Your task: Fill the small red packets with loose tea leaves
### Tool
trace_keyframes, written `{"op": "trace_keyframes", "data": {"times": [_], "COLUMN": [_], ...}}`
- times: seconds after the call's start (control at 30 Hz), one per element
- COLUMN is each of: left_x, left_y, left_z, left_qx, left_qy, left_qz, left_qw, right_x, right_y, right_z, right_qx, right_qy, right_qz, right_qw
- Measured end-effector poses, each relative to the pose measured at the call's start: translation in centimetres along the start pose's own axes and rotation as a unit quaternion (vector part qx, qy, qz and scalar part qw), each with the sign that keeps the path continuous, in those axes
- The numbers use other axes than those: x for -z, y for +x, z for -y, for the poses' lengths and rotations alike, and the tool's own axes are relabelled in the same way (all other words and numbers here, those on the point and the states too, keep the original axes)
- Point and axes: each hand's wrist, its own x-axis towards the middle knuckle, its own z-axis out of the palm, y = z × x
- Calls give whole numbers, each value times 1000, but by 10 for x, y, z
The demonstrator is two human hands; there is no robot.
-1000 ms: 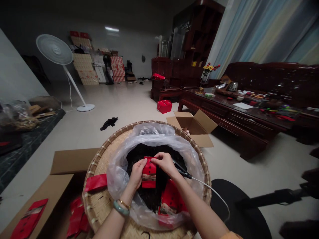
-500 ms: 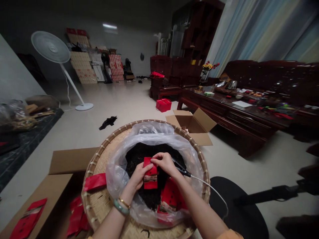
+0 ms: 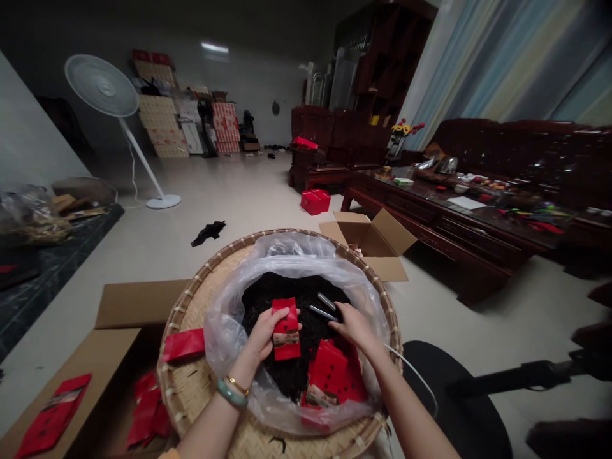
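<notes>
My left hand (image 3: 262,335) grips a flat red packet (image 3: 287,341), held upright above dark loose leaves (image 3: 258,306), its thumb across the front. My right hand (image 3: 356,328) is closed round a corded tool with two slim silver-and-black arms, which looks like a hair straightener (image 3: 323,312). Its arms stand apart and point toward the packet without touching it. The leaves fill a clear plastic bag (image 3: 224,331) on a round woven bamboo tray (image 3: 184,395). Below my right hand, several red packets (image 3: 329,373) lie inside the bag.
Another red packet (image 3: 184,345) lies on the tray's left rim. An open carton (image 3: 81,370) with red packets stands at left, another open carton (image 3: 370,239) beyond the tray. A white cord (image 3: 415,366) trails right past a black round base (image 3: 459,408). A wooden table (image 3: 430,210) stands right.
My right hand has left the top of the packet, moved right and taken hold of the hair straightener. The left hand keeps the packet, shifted slightly left.
</notes>
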Motion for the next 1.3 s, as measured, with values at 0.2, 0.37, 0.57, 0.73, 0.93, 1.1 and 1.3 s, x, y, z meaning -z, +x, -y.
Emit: {"op": "trace_keyframes", "data": {"times": [0.2, 0.37, 0.57, 0.73, 0.93, 1.1, 1.3], "left_x": [-1, -2, 0, 3, 2, 0, 2], "left_y": [0, 0, 0, 0, 2, 2, 4], "left_z": [2, 4, 5, 5, -2, -4, -1], "left_qx": [2, 1, -5, 18, -29, -33, -28], "left_qy": [30, 53, 62, 66, -37, -76, -88], "left_qz": [16, 35, 26, 24, 18, 6, -3], "left_qw": [999, 998, 998, 997, 999, 997, 996], "right_x": [34, 63, 63, 59, 56, 52, 53], "right_y": [5, 11, 30, 35, 35, 36, 35], "right_z": [11, 48, 83, 89, 86, 86, 88], "right_qx": [20, 91, 189, 181, 164, 152, 146], "right_qy": [181, 228, 163, 147, 161, 187, 200], "right_qz": [18, 149, 200, 210, 208, 217, 234], "right_qw": [983, 958, 948, 949, 951, 946, 940]}}
